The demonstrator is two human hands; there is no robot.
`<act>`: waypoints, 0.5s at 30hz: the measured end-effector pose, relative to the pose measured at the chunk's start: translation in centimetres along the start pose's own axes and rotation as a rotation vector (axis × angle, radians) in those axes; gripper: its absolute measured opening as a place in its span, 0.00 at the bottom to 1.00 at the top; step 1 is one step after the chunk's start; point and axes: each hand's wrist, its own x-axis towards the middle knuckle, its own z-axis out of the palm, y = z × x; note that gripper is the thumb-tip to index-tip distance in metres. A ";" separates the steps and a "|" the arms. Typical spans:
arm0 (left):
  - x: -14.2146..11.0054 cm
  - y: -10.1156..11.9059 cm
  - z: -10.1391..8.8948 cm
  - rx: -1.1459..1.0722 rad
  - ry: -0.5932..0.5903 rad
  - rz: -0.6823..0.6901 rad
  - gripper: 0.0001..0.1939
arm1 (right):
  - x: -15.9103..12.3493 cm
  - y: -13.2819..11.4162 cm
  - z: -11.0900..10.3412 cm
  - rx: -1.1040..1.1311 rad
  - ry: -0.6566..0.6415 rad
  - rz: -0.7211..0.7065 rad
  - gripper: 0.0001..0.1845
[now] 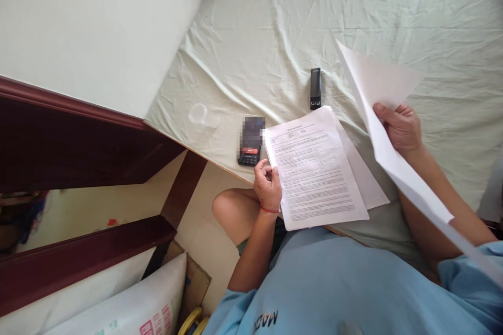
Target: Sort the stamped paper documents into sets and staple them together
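My right hand (403, 124) pinches a white sheet of paper (365, 94), lifted and bent at the right, its far corner blurred. My left hand (268, 187), a red string on its wrist, is closed at the left edge of a printed document (314, 172). Its thumb lies along the paper's edge and the other fingers curl in. The document rests at the near edge of the cloth-covered surface, tilted slightly. Another sheet (367, 183) sticks out from under it on the right. Just beyond my left hand lies a black phone (250, 141), its screen partly pixelated.
A small black slider-style device (315, 88) lies beyond the document. A clear plastic cup (198, 114) lies at the left on the pale green cloth (267, 36). Dark red wooden furniture (70, 141) and a white printed sack (129, 298) are on the left.
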 end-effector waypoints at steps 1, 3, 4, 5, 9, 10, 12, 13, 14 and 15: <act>0.0 0.0 0.0 -0.001 0.000 0.001 0.18 | -0.1 -0.2 0.2 0.017 -0.006 -0.012 0.20; 0.0 0.0 0.0 -0.010 0.001 0.005 0.18 | -0.3 -0.3 0.4 0.028 -0.019 -0.018 0.21; 0.0 0.1 0.0 -0.018 0.002 0.006 0.18 | -0.3 -0.4 0.5 0.022 -0.021 -0.006 0.22; 0.0 0.1 0.0 -0.027 0.002 0.005 0.19 | -0.3 -0.4 0.5 0.016 -0.018 0.005 0.22; 0.1 0.2 -0.1 -0.054 -0.008 -0.028 0.22 | -0.5 -0.4 0.8 -0.025 -0.013 0.040 0.24; 0.1 0.3 -0.1 -0.059 -0.014 -0.040 0.23 | -0.6 -0.3 0.8 -0.038 -0.021 0.046 0.25; 0.4 0.5 -0.3 -0.066 -0.033 -0.069 0.24 | -0.8 -0.1 1.0 -0.068 -0.055 0.066 0.26; 0.6 0.6 -0.4 -0.063 -0.047 -0.087 0.24 | -0.8 0.0 1.0 -0.081 -0.079 0.080 0.26; 0.8 0.7 -0.5 -0.058 -0.062 -0.109 0.24 | -0.9 0.1 1.1 -0.101 -0.112 0.090 0.26; 1.0 0.8 -0.7 -0.053 -0.080 -0.132 0.24 | -0.9 0.3 1.1 -0.132 -0.155 0.091 0.25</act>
